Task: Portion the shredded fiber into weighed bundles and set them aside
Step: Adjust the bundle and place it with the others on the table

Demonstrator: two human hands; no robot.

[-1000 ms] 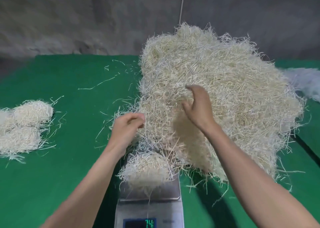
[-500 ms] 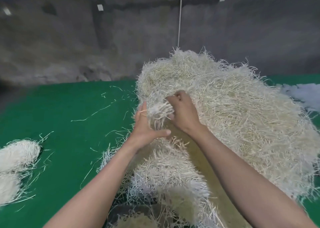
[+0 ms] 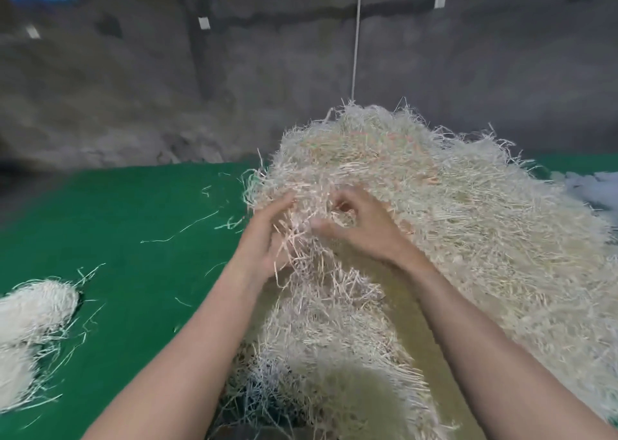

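Green cloth (image 3: 133, 225) fills the left of the head view, and the main change is where the camera points. A second ago I could see the scale with a small portion on it at the bottom edge; now the view has tipped up to the grey wall and the scale is out of frame. Both hands have moved together into the near-left flank of the shredded fiber (image 3: 451, 225) heap, which sits right of centre on the cloth. A second ago they were apart, the left near the scale and the right raised over the heap. The right hand (image 3: 364, 228) now has its fingers hooked into a tuft (image 3: 301, 235), thumb reaching toward the other palm, so I read it as gripping that tuft. The left hand (image 3: 267, 235) lies against the tuft's other side with fairly straight fingers, bracing rather than clutching, though strands hide its thumb. The tuft is still joined to the heap. The finished bundles (image 3: 36, 305) sit well apart at the far left edge, with loose strands (image 3: 180, 232) scattered between. I judge this to be a top-up pull: the portion on the scale probably still needs more fiber.
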